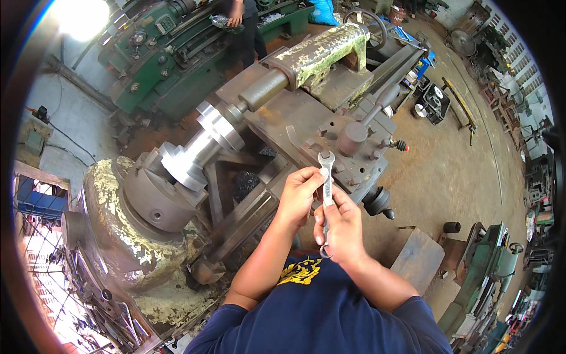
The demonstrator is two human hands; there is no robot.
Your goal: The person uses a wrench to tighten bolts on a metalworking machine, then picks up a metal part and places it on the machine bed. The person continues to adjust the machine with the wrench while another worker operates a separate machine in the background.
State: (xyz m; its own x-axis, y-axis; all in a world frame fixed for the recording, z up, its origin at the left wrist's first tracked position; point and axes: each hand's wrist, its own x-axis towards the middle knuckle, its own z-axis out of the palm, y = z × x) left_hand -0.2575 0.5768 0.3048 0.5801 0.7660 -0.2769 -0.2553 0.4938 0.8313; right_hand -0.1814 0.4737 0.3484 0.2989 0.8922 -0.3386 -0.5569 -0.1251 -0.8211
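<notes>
left hand and right hand on one metal wrench

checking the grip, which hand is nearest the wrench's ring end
The right hand, gripping the wrench just beside its ring end; the left hand is nearer the other end.

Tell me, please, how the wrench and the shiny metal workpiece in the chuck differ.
The wrench is slim; the workpiece is thick, round and stepped. The left hand and right hand hold the wrench; the chuck holds the workpiece. Both look metallic.
</notes>
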